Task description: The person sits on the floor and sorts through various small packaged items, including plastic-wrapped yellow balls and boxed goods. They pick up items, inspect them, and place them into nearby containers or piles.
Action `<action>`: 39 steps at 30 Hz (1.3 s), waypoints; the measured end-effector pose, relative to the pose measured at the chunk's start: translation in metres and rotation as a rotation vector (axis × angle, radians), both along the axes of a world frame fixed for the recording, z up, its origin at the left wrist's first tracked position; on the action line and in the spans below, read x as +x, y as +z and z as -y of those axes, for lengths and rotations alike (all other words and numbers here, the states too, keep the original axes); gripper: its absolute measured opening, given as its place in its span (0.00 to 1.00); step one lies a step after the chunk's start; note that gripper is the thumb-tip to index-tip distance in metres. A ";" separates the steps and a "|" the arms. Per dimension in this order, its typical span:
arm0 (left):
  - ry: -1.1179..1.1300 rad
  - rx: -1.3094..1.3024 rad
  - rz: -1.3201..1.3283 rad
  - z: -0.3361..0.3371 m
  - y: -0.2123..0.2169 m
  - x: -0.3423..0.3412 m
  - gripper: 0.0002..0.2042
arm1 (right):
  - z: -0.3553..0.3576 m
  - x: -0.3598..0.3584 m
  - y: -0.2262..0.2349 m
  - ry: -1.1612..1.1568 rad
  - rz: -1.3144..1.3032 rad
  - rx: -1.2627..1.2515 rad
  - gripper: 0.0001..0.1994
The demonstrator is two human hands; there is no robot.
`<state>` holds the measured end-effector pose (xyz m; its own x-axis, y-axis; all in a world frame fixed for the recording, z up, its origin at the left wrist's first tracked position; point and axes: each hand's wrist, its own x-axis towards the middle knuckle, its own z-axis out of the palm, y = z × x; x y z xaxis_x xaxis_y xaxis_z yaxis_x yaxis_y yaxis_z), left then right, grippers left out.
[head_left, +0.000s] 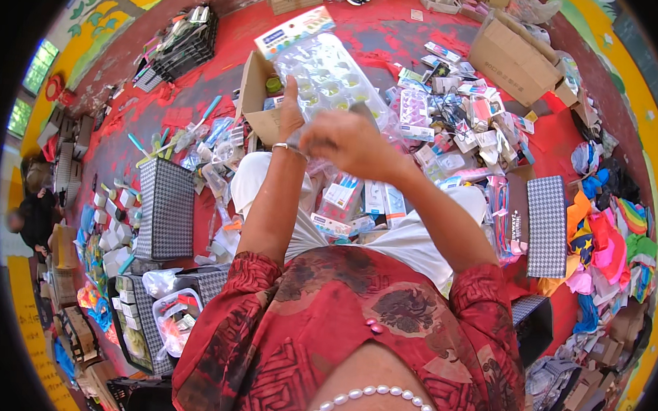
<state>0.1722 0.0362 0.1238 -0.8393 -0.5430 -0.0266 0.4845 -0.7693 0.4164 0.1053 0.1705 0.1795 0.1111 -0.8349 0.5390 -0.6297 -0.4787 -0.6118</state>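
Note:
A clear bagged tray (pixel 334 75) with rows of rounded, yellow-green-tinted cups and a printed header card (pixel 295 31) is tilted up in front of me. My left hand (pixel 292 113), thumb pointing up, grips its lower left edge; a bracelet circles that wrist. Across the tray's lower part passes my right hand (pixel 351 141), smeared by motion, its fingers near my left wrist. Whether the right fingers hold anything does not show. Just left of the tray stands an open cardboard box (pixel 258 101) with green-lidded items inside.
Loose packaged goods (pixel 461 101) are heaped on the red floor ahead, right of centre. Houndstooth boxes stand left (pixel 166 210) and right (pixel 547 226) of my knees. A black crate (pixel 188 49) sits far left, a big carton (pixel 517 59) far right. Colourful fabrics (pixel 610 242) lie at right.

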 end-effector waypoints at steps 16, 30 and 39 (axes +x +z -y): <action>0.303 -0.129 0.218 0.011 0.008 0.001 0.16 | -0.033 -0.073 0.004 -0.533 0.262 -0.438 0.07; 0.595 -1.459 0.727 0.153 0.002 -0.005 0.20 | -0.052 -0.049 -0.013 -0.980 -0.240 -0.176 0.13; 0.236 -1.226 0.533 0.004 0.071 -0.130 0.20 | -0.124 -0.086 -0.001 -1.493 -0.277 -0.503 0.09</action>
<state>0.0427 0.0318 0.1948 -0.7630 -0.5807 0.2839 0.1182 0.3065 0.9445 0.0191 0.2943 0.1781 -0.4679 -0.0316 0.8832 -0.7563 0.5314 -0.3816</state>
